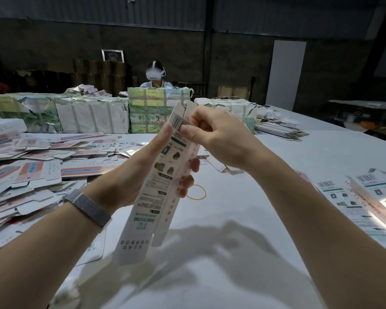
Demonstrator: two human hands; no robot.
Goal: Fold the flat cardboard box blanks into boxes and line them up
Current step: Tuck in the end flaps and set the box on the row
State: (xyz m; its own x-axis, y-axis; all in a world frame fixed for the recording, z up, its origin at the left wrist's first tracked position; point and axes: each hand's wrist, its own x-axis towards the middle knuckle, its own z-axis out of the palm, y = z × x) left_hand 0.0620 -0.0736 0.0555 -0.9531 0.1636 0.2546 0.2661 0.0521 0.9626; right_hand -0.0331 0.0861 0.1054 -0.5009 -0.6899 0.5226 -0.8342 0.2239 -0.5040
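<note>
Loose flat blanks (20,175) heap along the table's (254,219) left edge. Above its middle, the left hand (143,166) grips the long box (158,188); the right hand (212,137) pinches its top flap. Folded boxes (361,204) lie by the right edge.

Left hand (143,172) palm hidden behind box blank (156,186); blank's print too blurred to read; both forearms cut off by frame edge.

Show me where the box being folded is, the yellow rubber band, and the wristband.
box being folded (163,175), head view, middle of its printed long panel
yellow rubber band (202,190), head view, right side of the loop on the table
wristband (90,207), head view, mesh strap across the left wrist
</note>
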